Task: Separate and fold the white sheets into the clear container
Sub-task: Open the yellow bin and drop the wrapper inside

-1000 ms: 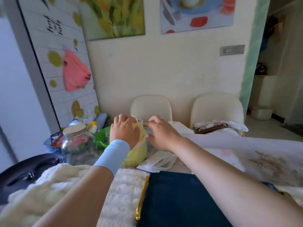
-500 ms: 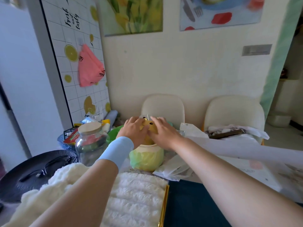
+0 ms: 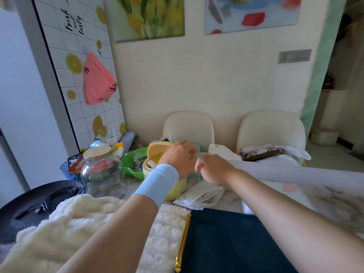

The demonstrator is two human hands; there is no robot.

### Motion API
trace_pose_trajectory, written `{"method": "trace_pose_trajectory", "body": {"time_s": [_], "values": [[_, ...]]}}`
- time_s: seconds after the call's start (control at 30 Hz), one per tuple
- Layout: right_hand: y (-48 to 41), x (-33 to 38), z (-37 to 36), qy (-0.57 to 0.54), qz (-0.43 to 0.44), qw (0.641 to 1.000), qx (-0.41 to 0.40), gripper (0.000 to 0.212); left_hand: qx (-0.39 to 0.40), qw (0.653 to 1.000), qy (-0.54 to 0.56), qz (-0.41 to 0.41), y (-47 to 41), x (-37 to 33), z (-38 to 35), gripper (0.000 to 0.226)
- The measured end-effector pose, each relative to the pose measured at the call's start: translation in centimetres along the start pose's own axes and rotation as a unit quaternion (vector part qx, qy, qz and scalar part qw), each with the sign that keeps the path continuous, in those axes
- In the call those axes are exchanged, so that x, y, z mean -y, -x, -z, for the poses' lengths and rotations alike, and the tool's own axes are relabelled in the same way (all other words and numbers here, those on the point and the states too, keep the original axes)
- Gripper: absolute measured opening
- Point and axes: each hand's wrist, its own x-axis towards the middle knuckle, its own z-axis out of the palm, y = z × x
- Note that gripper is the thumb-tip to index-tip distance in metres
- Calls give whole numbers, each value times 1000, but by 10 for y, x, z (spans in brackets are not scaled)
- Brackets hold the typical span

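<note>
A yellow tub (image 3: 177, 189) stands mid-table with its lid (image 3: 157, 148) tipped up and white sheets (image 3: 150, 164) showing inside. My left hand (image 3: 178, 159), with a pale blue wristband, reaches over the tub's right side with its fingers curled. My right hand (image 3: 213, 169) is close beside it, its fingers bunched. Both pinch a thin, blurred white sheet (image 3: 201, 154) stretched between them. Just below the hands is a clear ribbed container (image 3: 194, 176), mostly hidden.
A glass jar with a wooden lid (image 3: 100, 170) and a green colander (image 3: 134, 164) stand left of the tub. Nearer me lie a cream fluffy blanket (image 3: 69, 223), a dark blue cloth (image 3: 226, 243), a plastic bag (image 3: 199, 196) and a black tray (image 3: 29, 209). A long white roll (image 3: 295, 172) lies right.
Both hands were pressed on the tub's shut lid. The lid now stands open, and the hands have shifted right of it, holding a sheet between them.
</note>
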Motion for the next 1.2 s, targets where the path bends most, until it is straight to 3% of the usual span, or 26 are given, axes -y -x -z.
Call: {"method": "trace_pose_trajectory", "body": {"time_s": [0.1,0.17,0.33,0.43,0.5,0.6,0.67,0.77,0.83,0.9,0.97,1.03,1.13,1.2], "values": [[16,-10,-19,79,-20,991,107,48,146,987,-41,46,5,-14,-30,29],[17,-16,-32,122,-34,981,145,56,198,973,-102,61,8,-12,-48,32],[15,-33,-52,111,-22,982,154,64,303,940,-57,147,20,0,-74,44],[11,-40,-54,135,-35,976,169,65,282,949,-47,137,18,2,-83,44],[8,-44,-51,166,-27,974,149,48,271,953,-36,135,17,1,-85,44],[11,-46,-46,221,20,972,72,25,298,943,15,146,13,0,-88,63],[14,-50,-37,247,50,968,5,22,296,945,16,138,10,-6,-85,79],[19,-64,-22,232,107,960,-111,32,195,964,101,149,4,-19,-74,55],[23,-73,-10,218,136,947,-194,34,107,940,232,228,-2,-25,-66,42],[28,-77,-2,195,157,930,-270,33,93,914,280,279,-5,-27,-60,36],[35,-76,5,183,166,913,-323,33,128,903,293,288,-1,-29,-54,27],[45,-70,13,169,167,921,-308,44,120,900,323,269,6,-33,-46,37],[62,-60,25,49,121,980,-150,65,49,926,306,218,13,-36,-36,52],[69,-51,29,-48,90,989,-111,68,27,933,298,200,17,-38,-31,54]]}}
